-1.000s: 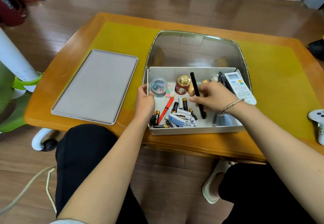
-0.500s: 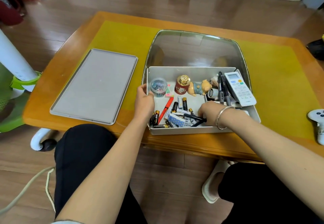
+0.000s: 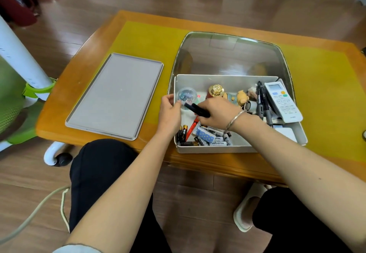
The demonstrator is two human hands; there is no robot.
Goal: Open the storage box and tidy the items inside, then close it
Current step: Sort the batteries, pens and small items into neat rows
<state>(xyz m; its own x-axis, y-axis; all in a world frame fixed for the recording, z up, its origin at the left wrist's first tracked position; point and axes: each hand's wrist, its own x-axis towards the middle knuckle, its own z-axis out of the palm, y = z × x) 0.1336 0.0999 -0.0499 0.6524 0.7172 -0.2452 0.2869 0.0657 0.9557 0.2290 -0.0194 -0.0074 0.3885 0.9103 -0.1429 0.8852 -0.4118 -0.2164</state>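
We count one storage box (image 3: 217,150), one lid (image 3: 114,96), one remote control (image 3: 283,102), one red pen (image 3: 193,127), and two hands.

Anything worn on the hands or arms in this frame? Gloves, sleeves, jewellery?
No gloves; both forearms bare. The right hand has a thin silver bangle at the wrist. The left hand wears nothing; a pale sleeve edge shows near the left elbow.

the box (image 3: 237,149) sits on the table (image 3: 111,31) near its near edge, its lid (image 3: 116,96) lying flat to the left. in the box, batteries (image 3: 200,136) crowd the near left corner, a remote (image 3: 283,102) leans at the right, pens (image 3: 263,102) just left of it, a figurine (image 3: 242,97) at the far wall.
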